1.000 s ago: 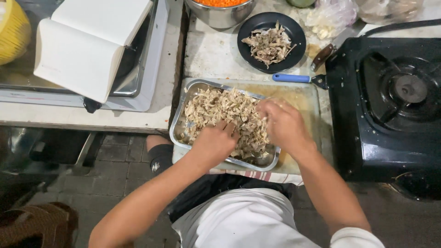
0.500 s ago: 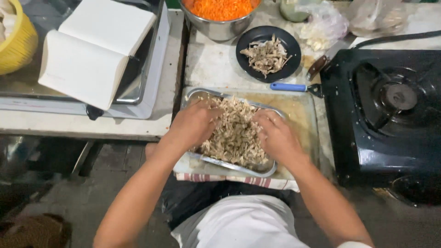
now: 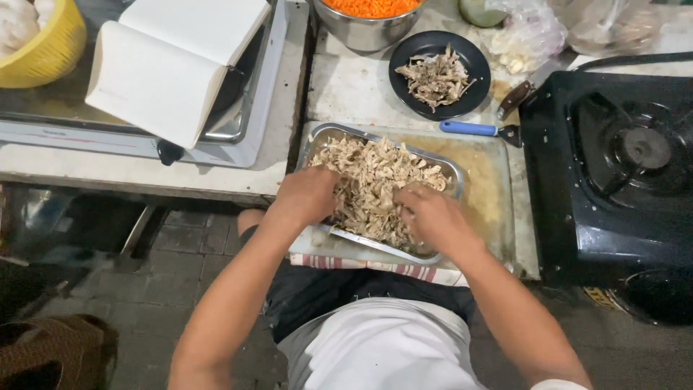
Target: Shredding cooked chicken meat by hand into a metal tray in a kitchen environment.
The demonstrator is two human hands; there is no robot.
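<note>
A metal tray (image 3: 449,167) full of pale shredded meat (image 3: 372,180) lies tilted on a wooden board (image 3: 487,188) at the counter's near edge. My left hand (image 3: 307,195) rests in the meat at the tray's left side, fingers curled into the shreds. Over at the right of the pile, my right hand (image 3: 433,217) has its fingers bent down into the meat. Both hands touch the shreds; a firm grip cannot be made out.
A black plate (image 3: 411,61) with darker scraps sits behind the tray. A blue-handled tool (image 3: 468,128) lies beside it. A black gas stove (image 3: 621,159) stands right, a steel bowl of orange shreds (image 3: 368,14) behind, a white stove with an open book (image 3: 173,72) and a yellow basket (image 3: 47,43) left.
My left hand slid from the tray's far-left corner toward its near left side. My right hand stayed in the meat on the right. The camera view shifted slightly.
</note>
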